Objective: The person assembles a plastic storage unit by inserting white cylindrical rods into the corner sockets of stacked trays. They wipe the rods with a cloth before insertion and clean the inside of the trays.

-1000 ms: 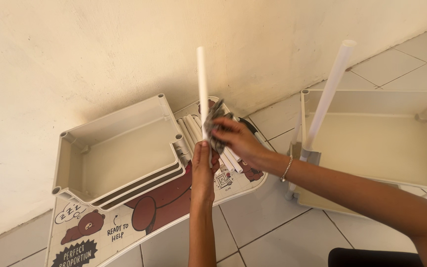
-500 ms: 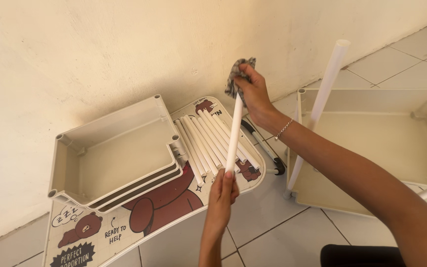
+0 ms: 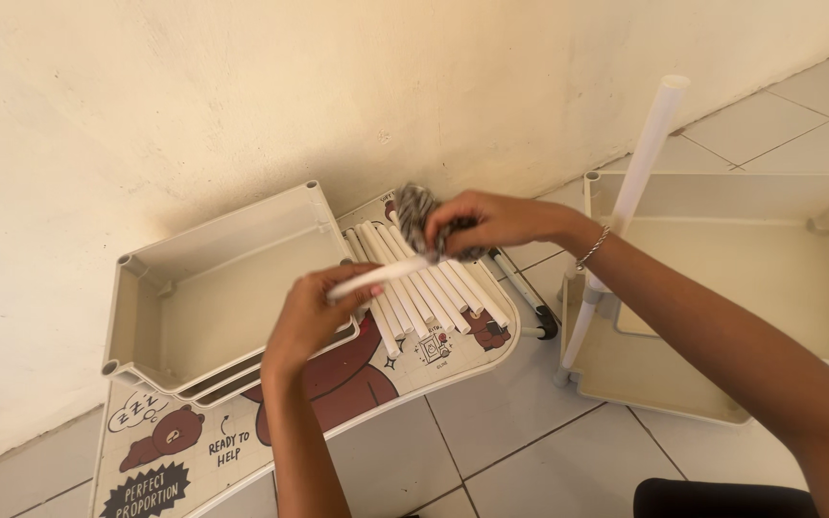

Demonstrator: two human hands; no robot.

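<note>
My left hand [image 3: 311, 312] grips one end of a white plastic tube [image 3: 386, 274] and holds it nearly level above the floor. My right hand [image 3: 491, 223] is closed on a grey striped cloth [image 3: 416, 211] that wraps the tube's other end. Below them several more white tubes [image 3: 443, 293] lie side by side on a white board printed with brown cartoon bears [image 3: 347, 384].
A stack of cream plastic trays [image 3: 213, 297] rests on the board at the left, next to the wall. Another cream tray [image 3: 769, 278] lies on the tiled floor at the right with a white tube [image 3: 626, 211] standing upright in its corner. A black-tipped rod [image 3: 525, 293] lies between them.
The tube has swung from upright to nearly level. My right hand with the cloth has come down from the tube's raised top to its end.
</note>
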